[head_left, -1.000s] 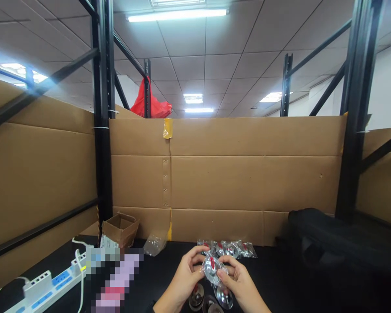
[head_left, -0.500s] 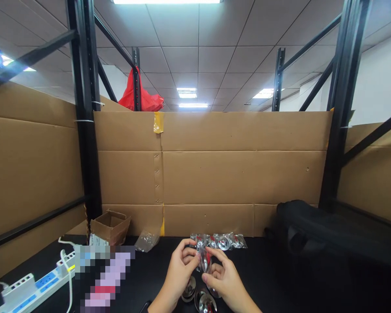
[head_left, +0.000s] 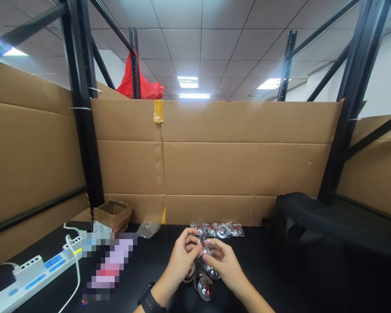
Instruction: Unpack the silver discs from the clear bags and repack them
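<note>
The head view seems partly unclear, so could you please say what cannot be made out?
In the head view:
Held item: mostly hidden by the left hand and right hand.
Power strip: one end cut off by the left edge.
Bag: cut off at right edge.
Lilac item: blurred by mosaic.

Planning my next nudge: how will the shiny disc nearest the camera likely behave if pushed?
The shiny disc looks smooth and polished, so it may be slippery. Its metallic gloss suggests it is probably stiff, not floppy. It seems to overlap the disc behind, so a push might shift both.
</note>
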Tool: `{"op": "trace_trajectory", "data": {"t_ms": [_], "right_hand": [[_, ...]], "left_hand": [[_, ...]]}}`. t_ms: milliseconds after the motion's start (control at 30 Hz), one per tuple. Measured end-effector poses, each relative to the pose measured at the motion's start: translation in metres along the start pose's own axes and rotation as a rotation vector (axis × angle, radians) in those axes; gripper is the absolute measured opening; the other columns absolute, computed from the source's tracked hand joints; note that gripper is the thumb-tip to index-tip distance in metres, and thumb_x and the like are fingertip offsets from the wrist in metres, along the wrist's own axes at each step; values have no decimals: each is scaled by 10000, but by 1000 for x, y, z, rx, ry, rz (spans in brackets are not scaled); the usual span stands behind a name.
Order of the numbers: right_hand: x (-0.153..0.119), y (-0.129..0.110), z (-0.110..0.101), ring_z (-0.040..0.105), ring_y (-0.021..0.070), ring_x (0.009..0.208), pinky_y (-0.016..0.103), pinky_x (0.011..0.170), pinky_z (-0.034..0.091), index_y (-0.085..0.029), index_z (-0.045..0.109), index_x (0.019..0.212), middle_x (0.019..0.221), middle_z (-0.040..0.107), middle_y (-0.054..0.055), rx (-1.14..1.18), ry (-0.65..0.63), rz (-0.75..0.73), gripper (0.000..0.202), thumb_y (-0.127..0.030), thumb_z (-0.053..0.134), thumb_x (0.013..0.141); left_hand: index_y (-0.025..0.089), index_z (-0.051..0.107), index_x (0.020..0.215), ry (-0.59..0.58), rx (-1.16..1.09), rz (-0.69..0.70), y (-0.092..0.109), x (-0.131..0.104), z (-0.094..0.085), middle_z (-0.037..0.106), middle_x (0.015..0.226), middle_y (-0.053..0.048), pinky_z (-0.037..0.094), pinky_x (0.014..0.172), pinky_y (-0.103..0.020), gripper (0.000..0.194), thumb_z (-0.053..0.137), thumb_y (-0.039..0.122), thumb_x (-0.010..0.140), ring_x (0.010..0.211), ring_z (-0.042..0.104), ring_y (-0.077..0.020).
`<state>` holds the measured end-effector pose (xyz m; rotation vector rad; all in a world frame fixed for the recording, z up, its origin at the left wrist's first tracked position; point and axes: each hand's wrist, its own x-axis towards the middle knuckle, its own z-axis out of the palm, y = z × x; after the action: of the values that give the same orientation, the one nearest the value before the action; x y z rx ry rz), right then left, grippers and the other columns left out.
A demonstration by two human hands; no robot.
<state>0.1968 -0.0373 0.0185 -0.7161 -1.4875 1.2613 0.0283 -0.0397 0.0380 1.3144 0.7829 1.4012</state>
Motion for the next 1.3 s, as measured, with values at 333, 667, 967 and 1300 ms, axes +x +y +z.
{"op": "trace_trajectory", "data": {"t_ms": [333, 667, 967, 1300], "right_hand": [[8, -20, -40, 674, 177, 686, 281, 623, 532, -162, 708, 996, 790, 719, 43, -111, 76, 107, 442, -401, 868, 660], [9, -22, -51, 685, 194, 675, 312, 650, 547, -174, 735, 934, 757, 739, 63, -401, 86, -35, 342, -405, 829, 699], [7, -32, -43, 648, 168, 664, 288, 605, 536, -192, 679, 993, 887, 680, 62, -250, 400, -218, 301, -416, 743, 802], [5, -26, -17, 657, 154, 703, 273, 654, 526, -263, 538, 1095, 884, 625, -8, 65, 440, -165, 404, -361, 771, 780]], "left_hand": [[167, 621, 1024, -86, 367, 78, 0, 11, -32, 645, 782, 9, 466, 649, -210, 320, 564, 88, 719, 653, 589, -103], [234, 681, 1035, -327, 832, 94, -9, -2, -39, 738, 913, -13, 513, 802, -249, 296, 581, 152, 769, 858, 687, -164], [218, 662, 1058, -284, 775, 149, -1, -2, -31, 720, 957, -32, 494, 862, -276, 261, 589, 173, 810, 915, 665, -177], [192, 475, 1233, -204, 45, -219, -10, -4, -8, 727, 970, -92, 540, 745, -296, 638, 797, 438, 740, 851, 722, -212]]}}
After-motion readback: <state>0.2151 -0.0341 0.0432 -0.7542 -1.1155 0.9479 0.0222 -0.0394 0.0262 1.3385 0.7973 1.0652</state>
